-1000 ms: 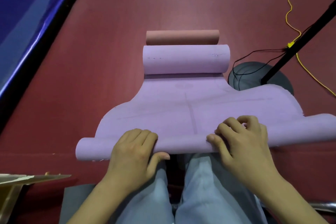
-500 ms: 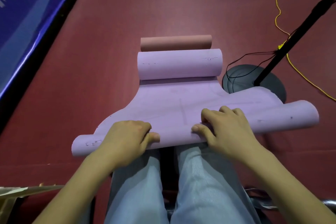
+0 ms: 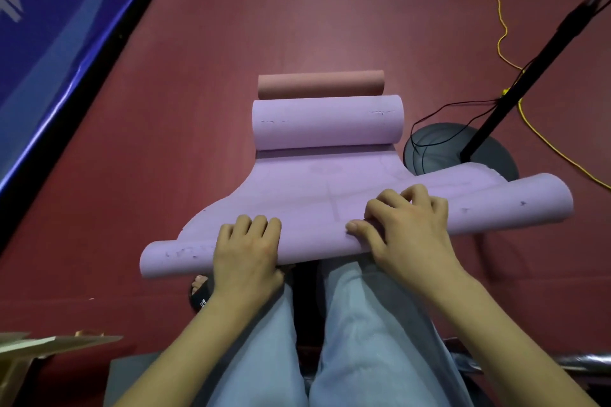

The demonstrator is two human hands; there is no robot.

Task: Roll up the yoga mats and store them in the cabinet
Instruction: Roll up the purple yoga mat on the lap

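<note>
Gripping purple mat [image 3: 330, 188]: left hand [image 3: 246, 248], right hand [image 3: 408, 225].

light: dim, even | shadows: soft | edges: wide-angle bowing | focus: sharp

We're down on the floor of what looks like a gym or exercise studio: a wide dark-red padded floor [image 3: 314, 10] runs right across the view, and a glossy blue banner [image 3: 56, 30] with white markings lines the left edge. There's a rolled purple yoga mat [image 3: 327, 122] and a rolled reddish-brown mat [image 3: 320, 84] lying side by side on it. Off to the right, a standing fan's round base [image 3: 439, 149] and black pole [image 3: 535, 59] sit among a trailing yellow cable [image 3: 501, 26].
</note>
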